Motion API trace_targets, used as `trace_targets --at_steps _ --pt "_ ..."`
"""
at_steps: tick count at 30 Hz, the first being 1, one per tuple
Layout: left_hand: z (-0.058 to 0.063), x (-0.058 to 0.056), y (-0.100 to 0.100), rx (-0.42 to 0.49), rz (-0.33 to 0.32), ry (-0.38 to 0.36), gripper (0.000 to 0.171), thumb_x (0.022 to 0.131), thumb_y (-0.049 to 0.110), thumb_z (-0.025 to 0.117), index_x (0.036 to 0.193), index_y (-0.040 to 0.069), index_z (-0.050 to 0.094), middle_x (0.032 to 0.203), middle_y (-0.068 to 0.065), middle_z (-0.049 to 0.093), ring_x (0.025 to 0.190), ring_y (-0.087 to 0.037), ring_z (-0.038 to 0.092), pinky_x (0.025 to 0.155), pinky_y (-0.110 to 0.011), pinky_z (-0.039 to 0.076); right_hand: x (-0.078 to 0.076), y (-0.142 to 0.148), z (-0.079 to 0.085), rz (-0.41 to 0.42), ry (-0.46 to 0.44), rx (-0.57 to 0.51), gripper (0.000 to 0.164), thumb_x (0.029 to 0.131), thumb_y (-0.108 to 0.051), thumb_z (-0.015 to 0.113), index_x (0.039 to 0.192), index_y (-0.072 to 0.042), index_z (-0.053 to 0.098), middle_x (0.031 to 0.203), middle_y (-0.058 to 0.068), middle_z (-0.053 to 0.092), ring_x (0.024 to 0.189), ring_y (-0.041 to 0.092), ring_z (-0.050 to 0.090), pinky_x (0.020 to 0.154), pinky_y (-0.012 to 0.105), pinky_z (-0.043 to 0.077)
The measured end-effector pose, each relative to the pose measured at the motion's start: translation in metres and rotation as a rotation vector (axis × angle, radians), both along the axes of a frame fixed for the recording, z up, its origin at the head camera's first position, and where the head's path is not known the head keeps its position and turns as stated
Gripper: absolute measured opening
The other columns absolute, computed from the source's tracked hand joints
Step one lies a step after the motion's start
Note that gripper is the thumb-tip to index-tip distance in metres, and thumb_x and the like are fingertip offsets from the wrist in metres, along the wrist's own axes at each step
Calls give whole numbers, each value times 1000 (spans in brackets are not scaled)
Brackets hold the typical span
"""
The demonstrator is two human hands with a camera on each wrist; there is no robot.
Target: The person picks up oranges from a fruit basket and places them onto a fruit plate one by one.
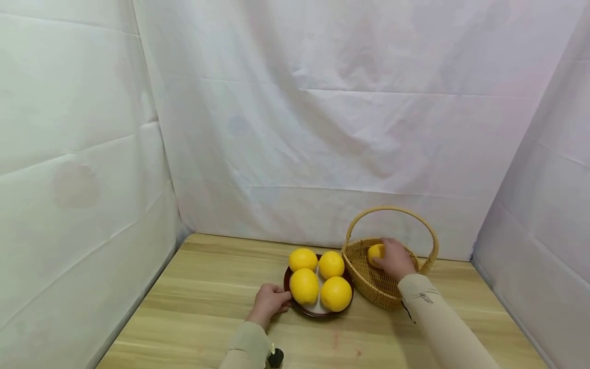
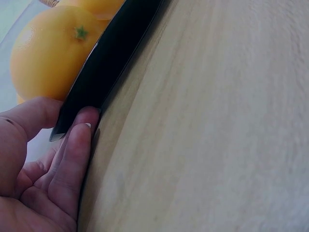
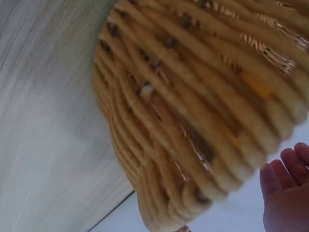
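My left hand (image 1: 269, 301) pinches the near left rim of a dark red-brown plate (image 1: 318, 313) with a pale inside. In the left wrist view, the thumb lies over the dark rim (image 2: 106, 63) and the fingers are under it. Several oranges (image 1: 304, 287) rest on the plate. Beside it, on the right, stands a wicker basket (image 1: 369, 288) with a tall arched handle. My right hand (image 1: 397, 260) reaches inside and holds an orange (image 1: 374, 253). The right wrist view shows the basket's woven side (image 3: 193, 96), with orange colour showing through the gaps.
Everything stands on a wood-grain table (image 1: 198, 287). White cloth (image 1: 322, 138) hangs behind it and along both sides. The basket's handle (image 1: 392, 208) arches above the right hand. A small black object (image 1: 276, 357) sits at the left sleeve.
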State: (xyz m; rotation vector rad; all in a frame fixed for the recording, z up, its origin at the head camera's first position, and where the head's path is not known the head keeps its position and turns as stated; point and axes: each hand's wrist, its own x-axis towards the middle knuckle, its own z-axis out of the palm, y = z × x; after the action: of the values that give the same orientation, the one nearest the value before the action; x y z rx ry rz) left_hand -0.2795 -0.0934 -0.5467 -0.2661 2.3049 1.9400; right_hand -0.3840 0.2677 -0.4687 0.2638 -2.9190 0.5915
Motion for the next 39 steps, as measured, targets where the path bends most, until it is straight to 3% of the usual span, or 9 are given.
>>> trace_targets --at_steps 6,14,21,27,39 --pt "0 1 1 4 3 2 13 87 9 73 88 -4 69 78 -8 71 65 -11 68 62 -25 61 -1 1 -7 20 30 65 73 87 -22 77 144 9 45 144 34 48 131 53 46 107 65 42" --pt "3 3 1 4 -3 -10 15 88 10 74 90 -4 69 78 -9 72 63 -11 67 62 -25 61 -4 9 -19 62 140 163 74 82 -19 81 142 9 47 139 33 52 126 50 51 102 63 47" --pt "3 4 1 16 -9 -2 15 88 9 74 91 -5 69 77 -8 71 61 -10 66 62 -26 61 -5 10 -21 76 146 216 84 73 -14 89 142 10 47 138 33 52 123 51 53 99 62 49" --pt "3 3 0 15 -4 -4 16 88 10 74 91 -5 69 77 -8 71 62 -11 67 62 -26 62 -7 9 -27 87 183 271 85 74 -14 89 143 10 46 139 33 52 127 50 52 104 60 48" --pt "0 1 1 11 0 -2 16 88 9 74 92 -6 69 79 -9 71 63 -11 67 62 -26 62 -6 7 -36 88 260 297 86 70 -11 91 140 12 47 133 33 56 122 48 57 100 58 51"
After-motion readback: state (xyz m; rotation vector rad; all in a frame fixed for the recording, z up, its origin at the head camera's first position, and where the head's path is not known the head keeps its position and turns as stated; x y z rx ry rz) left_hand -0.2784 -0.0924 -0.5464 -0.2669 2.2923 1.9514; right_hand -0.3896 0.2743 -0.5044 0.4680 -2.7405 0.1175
